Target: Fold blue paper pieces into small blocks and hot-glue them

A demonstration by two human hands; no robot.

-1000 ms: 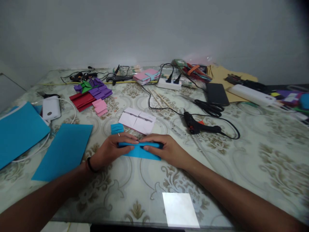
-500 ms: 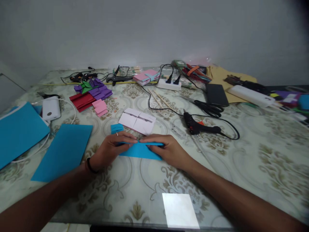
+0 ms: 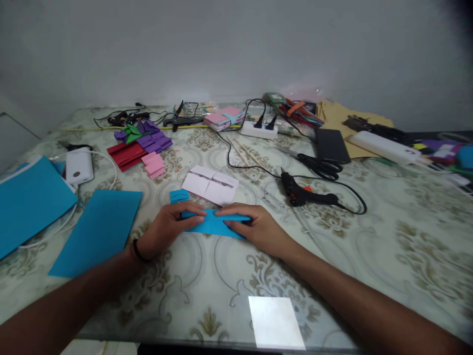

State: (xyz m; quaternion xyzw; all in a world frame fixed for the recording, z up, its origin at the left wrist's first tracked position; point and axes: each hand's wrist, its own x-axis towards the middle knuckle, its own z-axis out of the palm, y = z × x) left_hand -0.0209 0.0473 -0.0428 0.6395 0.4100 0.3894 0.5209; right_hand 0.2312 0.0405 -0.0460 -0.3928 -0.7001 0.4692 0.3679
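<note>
A strip of blue paper [image 3: 214,226] with a folded upper edge lies low over the table in front of me. My left hand [image 3: 172,222] pinches its left end between thumb and fingers. At the right end my right hand [image 3: 254,224] grips the same fold, thumb below and fingers along the top. Just behind the left hand is a small folded blue piece [image 3: 179,196]. Beyond the strip rests a white folded paper [image 3: 210,184] with creased flaps. A larger blue sheet [image 3: 98,231] lies left of my left forearm.
To the right are a black glue gun [image 3: 305,192], scissors [image 3: 320,165] and a black phone [image 3: 332,145]. A power strip [image 3: 258,129] stands at the back. Red folded paper [image 3: 125,156], pink pieces [image 3: 153,165] and a white power bank [image 3: 79,165] lie left.
The blue strip's folded edge has tipped down flatter, and its lower edge has shifted slightly away from me. Both hands keep hold, with the left fingers a little farther left.
</note>
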